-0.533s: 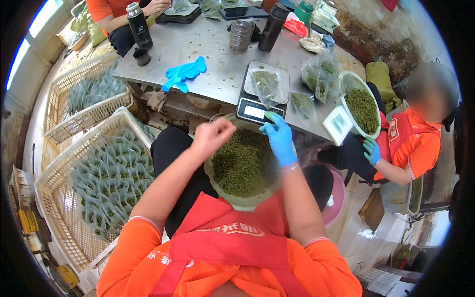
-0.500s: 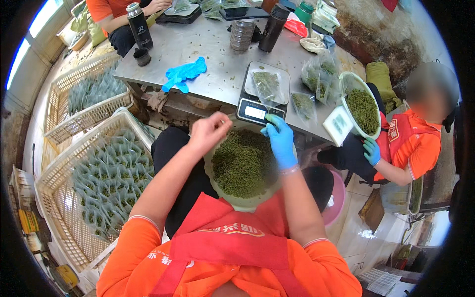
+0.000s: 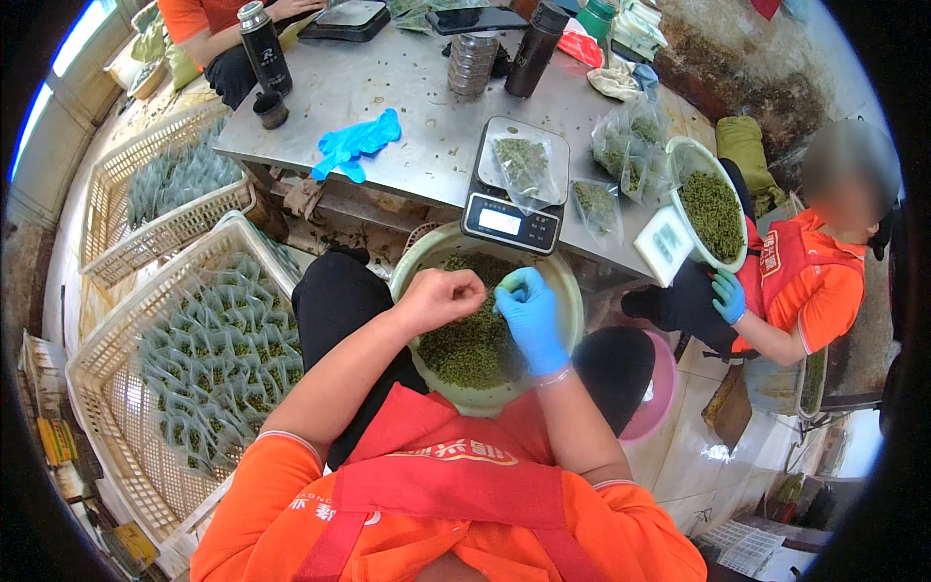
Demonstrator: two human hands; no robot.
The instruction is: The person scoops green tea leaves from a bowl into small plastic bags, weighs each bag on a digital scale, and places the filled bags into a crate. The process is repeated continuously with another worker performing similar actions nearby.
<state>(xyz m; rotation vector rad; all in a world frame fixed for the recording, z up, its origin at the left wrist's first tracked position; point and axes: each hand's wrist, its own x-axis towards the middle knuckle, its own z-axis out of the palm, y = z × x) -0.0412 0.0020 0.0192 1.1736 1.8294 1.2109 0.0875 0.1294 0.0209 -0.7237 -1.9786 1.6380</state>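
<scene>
Bare left hand [image 3: 444,299] and blue-gloved right hand [image 3: 529,306], held side by side above a basin [image 3: 472,403] of green granules [image 3: 461,354].

Left hand: fingers curled inward; whether the tips were met, or anything was pinched, could not be told. Right hand: fingers bent toward the thumb, close to the left but apart from it; contents likewise could not be made out. Basin: set between dark-clad legs [image 3: 349,310], presumably so that it was steadied and kept within reach. Scale [image 3: 509,225]: stood at the near edge of the metal table [image 3: 417,160], display turned toward the wearer, apparently for easy reading; a clear bag [image 3: 524,170] of green matter was laid on its platform. Filled bags [image 3: 218,364]: packed in rows in a crate [image 3: 109,412] at left, probably to save space.
</scene>
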